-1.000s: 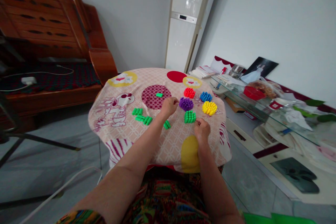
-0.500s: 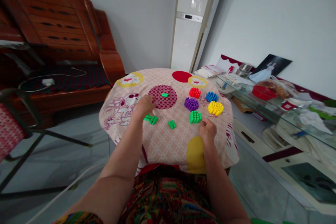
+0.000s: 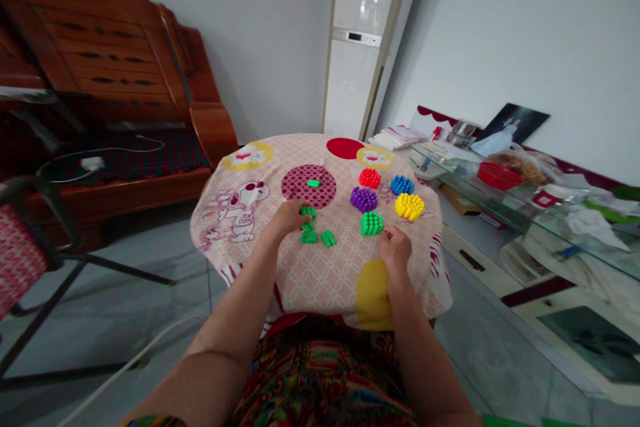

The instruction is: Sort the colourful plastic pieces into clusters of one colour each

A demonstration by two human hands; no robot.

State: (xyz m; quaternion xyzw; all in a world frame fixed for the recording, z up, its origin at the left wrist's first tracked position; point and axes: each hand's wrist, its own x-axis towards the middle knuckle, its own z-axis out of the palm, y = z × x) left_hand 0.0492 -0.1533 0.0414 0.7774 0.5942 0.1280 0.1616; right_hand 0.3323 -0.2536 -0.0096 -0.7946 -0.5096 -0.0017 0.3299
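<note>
My left hand (image 3: 290,218) is low over the patterned tablecloth, its partly visible fingers curved along the left side of some small green pieces (image 3: 308,212). More loose green pieces (image 3: 309,237) lie just below it, and another green pair (image 3: 328,238) is to their right. A lone green piece (image 3: 313,183) rests on the dark pink circle. At the right, my right hand (image 3: 397,247) is closed in a pinch beside a block of green pegs (image 3: 371,223). What its fingertips hold is too small to make out.
Past the green block stand knobbly clusters in purple (image 3: 364,199), red (image 3: 370,178), blue (image 3: 402,185) and yellow (image 3: 409,207). A cluttered glass shelf (image 3: 530,213) runs along the right. A wooden bench (image 3: 110,53) and a folding chair (image 3: 30,240) are at the left.
My left hand has moved right and slightly nearer, and the loose green pieces beside it have shifted right, closer to the green pair. My right hand stays in place.
</note>
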